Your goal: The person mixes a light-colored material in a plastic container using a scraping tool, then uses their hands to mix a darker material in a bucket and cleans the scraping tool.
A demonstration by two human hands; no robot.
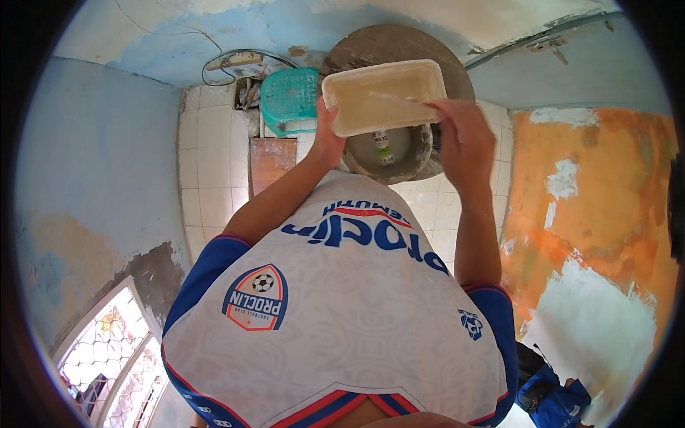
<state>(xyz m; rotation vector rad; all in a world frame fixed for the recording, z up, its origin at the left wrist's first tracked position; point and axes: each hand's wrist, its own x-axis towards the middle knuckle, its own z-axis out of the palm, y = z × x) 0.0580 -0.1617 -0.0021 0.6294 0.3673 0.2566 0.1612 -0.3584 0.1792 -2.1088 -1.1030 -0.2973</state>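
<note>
Rectangular tray (385, 118): whitish rim, tan inside, gripped at its left end by left hand (330, 139) above round basin (414, 170). Basin: smeared rim, greyish inside, green-marked item within. Right hand (467, 139) pinches blurred slim stick (399, 98) over tray.

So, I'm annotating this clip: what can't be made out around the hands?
All in the head view:
Right hand: its fingertips, and exactly what they hold, are blurred.
Left hand: most fingers are hidden by the tray.
Round basin: its far side is covered by the tray.
</note>
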